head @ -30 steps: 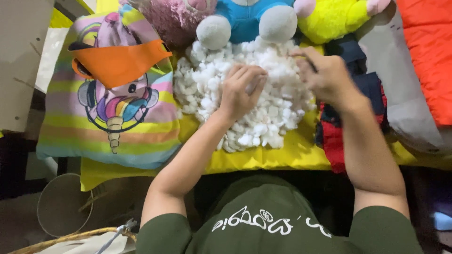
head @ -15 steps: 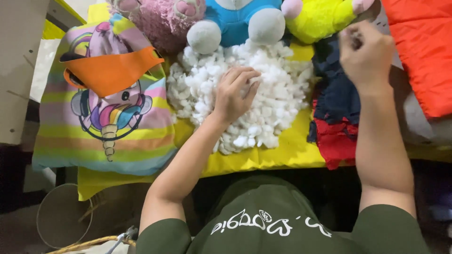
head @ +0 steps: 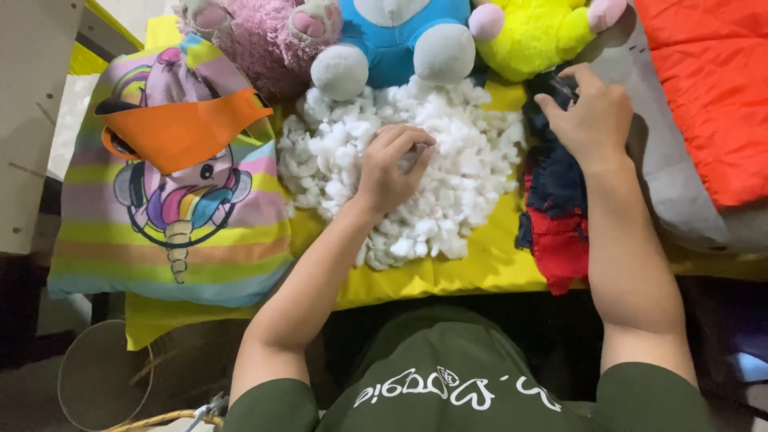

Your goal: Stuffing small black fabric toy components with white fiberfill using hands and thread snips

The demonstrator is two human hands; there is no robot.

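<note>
A heap of white stuffing fluff [head: 448, 184] lies on a yellow cloth [head: 448, 276]. My left hand [head: 392, 164] rests on the heap with its fingers curled around a clump of fluff. My right hand [head: 592, 116] is to the right of the heap, gripping the top of a dark blue and red fabric piece [head: 556, 208] that lies along the cloth's right side.
A pink plush [head: 256, 40], a blue plush [head: 400, 40] and a yellow plush [head: 536, 32] line the far edge. A striped unicorn pillow [head: 176, 216] with an orange cloth [head: 180, 132] lies at left. An orange cushion [head: 712, 88] sits at right, a round bin [head: 104, 384] below left.
My right hand left the fluff heap, swung up to the right, then came down onto the dark fabric. My left hand curled its fingers into the fluff.
</note>
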